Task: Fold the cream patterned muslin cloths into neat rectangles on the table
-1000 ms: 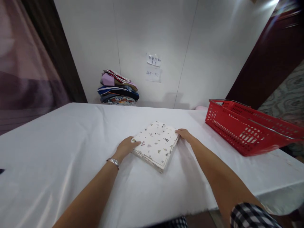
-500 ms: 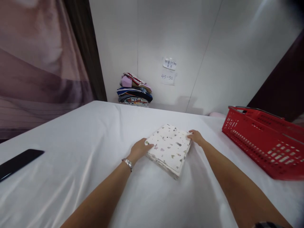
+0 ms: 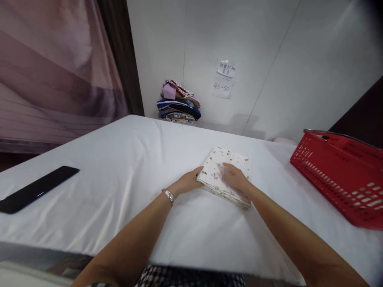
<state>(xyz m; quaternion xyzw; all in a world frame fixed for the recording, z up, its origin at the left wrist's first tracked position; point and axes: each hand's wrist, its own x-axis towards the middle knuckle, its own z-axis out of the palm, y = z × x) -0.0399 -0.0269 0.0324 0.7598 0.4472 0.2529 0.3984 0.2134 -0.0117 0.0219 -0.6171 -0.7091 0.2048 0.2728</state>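
Observation:
A folded cloth [image 3: 230, 157], white with small scattered prints, lies on the white-covered table in several neat layers. My left hand [image 3: 190, 180], with a silver bracelet at the wrist, grips its left corner. Part of those fingers is hidden by the layers. Across the top of the cloth rests my right hand [image 3: 237, 180], its fingers laid over the fabric and slightly blurred, covering part of the print.
A red plastic basket [image 3: 338, 171] stands at the right. On the left lies a flat black phone-like object [image 3: 38, 187]. Behind the table's far edge rises a stack of folded fabrics [image 3: 179, 104], near paper notes [image 3: 223, 87] on the wall.
My right hand has left the cloth's far right corner and moved onto its top. My left hand stays at the left corner. The view has shifted, showing the table's near edge.

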